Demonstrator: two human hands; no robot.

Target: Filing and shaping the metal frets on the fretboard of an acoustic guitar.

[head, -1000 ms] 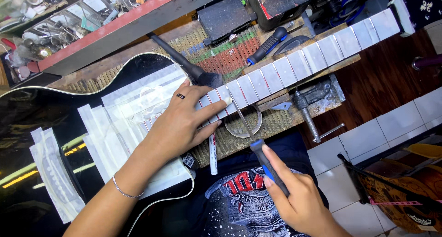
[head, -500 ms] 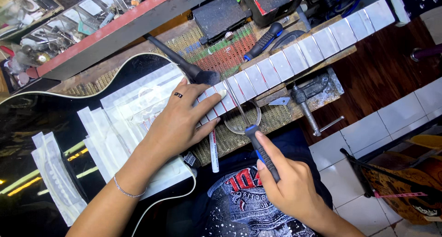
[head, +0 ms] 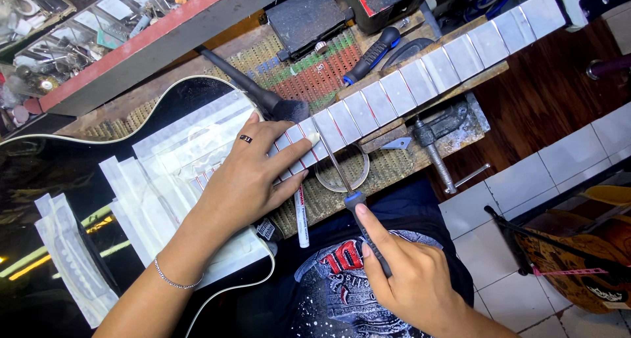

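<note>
A black guitar body (head: 59, 180) lies at the left, with clear plastic sheets taped over it. Its neck (head: 420, 75) runs up to the right, the fretboard masked with pale tape between the frets. My left hand (head: 253, 174) lies flat on the neck near the body, index finger stretched along a fret. My right hand (head: 404, 279) grips a thin file with a blue and black handle (head: 365, 223). The file's metal blade (head: 332, 157) lies across the fret beside my left fingertip.
A white marker (head: 301, 216) rests on the woven mat below my left hand. A black brush (head: 253, 91), a blue-handled screwdriver (head: 371, 54), a metal clamp (head: 437, 147) and a dark block (head: 309, 16) sit around the neck. A red-edged shelf (head: 131, 45) holds small parts.
My right hand has moved the file up and left, so its blade now rests across the fret by my left index finger. My left hand has stayed on the neck.
</note>
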